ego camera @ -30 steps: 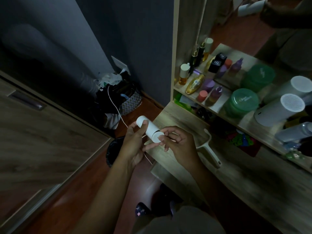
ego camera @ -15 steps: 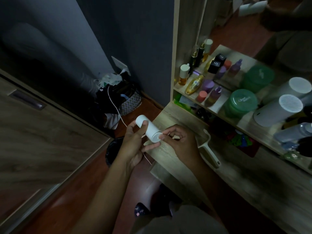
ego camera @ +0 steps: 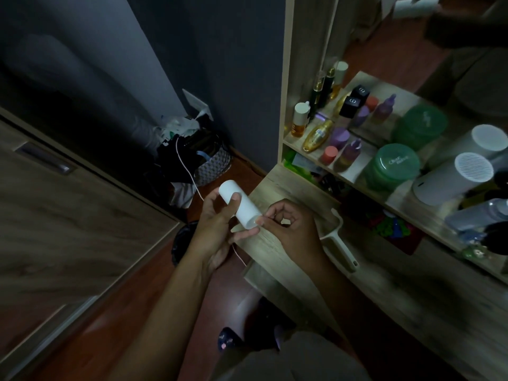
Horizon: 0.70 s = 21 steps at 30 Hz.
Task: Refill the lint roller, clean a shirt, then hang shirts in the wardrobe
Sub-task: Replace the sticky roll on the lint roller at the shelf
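Note:
A white lint roller refill roll (ego camera: 247, 209) is held over the left edge of the wooden dresser top (ego camera: 277, 188). My left hand (ego camera: 217, 229) wraps it from below, thumb across its middle. My right hand (ego camera: 288, 229) pinches at the roll's near end with thumb and forefinger. The white lint roller handle (ego camera: 339, 248), with no roll on it, lies on the dresser top just right of my right hand. No shirt is in view.
A shelf (ego camera: 357, 171) with bottles, green jars and white cylinders stands at right, backed by a mirror. A dark bin (ego camera: 182, 240) and a cluttered basket (ego camera: 211, 166) sit on the floor at left. A wooden wardrobe door (ego camera: 68, 229) fills the left side.
Both hands have shifted slightly left and down with the roll. My right fingers have moved from covering the roll's end to pinching at its edge.

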Motion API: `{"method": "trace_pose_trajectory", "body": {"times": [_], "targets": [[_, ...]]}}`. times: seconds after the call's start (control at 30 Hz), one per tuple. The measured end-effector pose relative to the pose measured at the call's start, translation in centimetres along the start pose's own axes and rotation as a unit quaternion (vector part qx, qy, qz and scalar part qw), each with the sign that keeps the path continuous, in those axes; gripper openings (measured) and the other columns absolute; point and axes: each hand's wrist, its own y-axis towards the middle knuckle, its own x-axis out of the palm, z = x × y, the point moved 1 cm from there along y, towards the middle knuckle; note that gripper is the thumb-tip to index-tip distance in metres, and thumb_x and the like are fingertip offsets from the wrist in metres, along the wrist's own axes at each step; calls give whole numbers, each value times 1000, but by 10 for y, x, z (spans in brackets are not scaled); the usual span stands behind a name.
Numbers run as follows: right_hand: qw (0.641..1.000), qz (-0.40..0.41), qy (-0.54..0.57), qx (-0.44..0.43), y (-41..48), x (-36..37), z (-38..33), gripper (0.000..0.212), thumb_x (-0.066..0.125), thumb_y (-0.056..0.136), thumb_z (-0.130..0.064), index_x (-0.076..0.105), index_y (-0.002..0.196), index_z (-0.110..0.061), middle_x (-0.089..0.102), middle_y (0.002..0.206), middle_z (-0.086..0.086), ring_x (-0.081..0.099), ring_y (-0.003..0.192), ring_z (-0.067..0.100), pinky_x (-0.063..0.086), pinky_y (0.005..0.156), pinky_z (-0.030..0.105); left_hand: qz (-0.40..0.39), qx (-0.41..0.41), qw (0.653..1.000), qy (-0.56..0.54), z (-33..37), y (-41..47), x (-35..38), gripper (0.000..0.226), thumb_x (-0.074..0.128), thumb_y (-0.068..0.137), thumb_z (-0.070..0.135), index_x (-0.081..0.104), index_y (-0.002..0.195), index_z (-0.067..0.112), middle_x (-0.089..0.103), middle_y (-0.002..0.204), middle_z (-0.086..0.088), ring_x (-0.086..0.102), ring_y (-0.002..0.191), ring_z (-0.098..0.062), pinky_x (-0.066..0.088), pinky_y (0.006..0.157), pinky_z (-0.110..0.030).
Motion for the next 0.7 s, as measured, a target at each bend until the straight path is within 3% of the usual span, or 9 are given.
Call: {"method": "trace_pose_trajectory", "body": {"times": [0.2, 0.37, 0.47, 0.57, 0.7], "targets": [[1000, 4, -25, 9, -2, -4, 2, 18, 83, 78, -20, 65, 76, -22, 67, 76, 4, 62, 73, 24, 53, 61, 46, -42, -2, 999, -8, 3, -1, 3, 54, 67, 94, 17, 46, 143, 30, 58, 129, -10, 72, 104, -35, 57, 85, -62], [999, 7, -35, 9, -7, -9, 8, 19, 83, 77, -17, 64, 75, -21, 65, 71, -8, 61, 72, 23, 48, 57, 29, -54, 2, 999, -2, 2, -3, 11, 56, 65, 96, 11, 44, 145, 29, 56, 130, -10, 67, 113, -33, 61, 76, -56], [999, 12, -28, 16, -10, -10, 9, 19, 83, 79, -21, 64, 76, -23, 64, 73, -6, 62, 74, 22, 51, 58, 31, -38, 18, 999, 8, 0, -1, 12, 57, 67, 95, 13, 45, 144, 31, 59, 127, -6, 69, 111, -29, 61, 79, -56], [998, 32, -33, 35, -11, -15, 13, 16, 80, 82, -19, 64, 79, -19, 66, 77, -2, 63, 75, 12, 52, 61, 25, -31, 34, 999, 25, -1, 0, 11, 56, 68, 94, 17, 46, 143, 33, 61, 126, -3, 68, 112, -26, 56, 90, -60], [989, 78, -77, 96, -6, -30, 39, 11, 74, 88, -20, 63, 85, -21, 65, 83, -10, 60, 77, -2, 47, 65, 15, -29, 30, 999, 20, -3, 1, 11, 60, 68, 94, 17, 43, 145, 34, 60, 127, -5, 69, 107, -23, 61, 82, -52]]}}
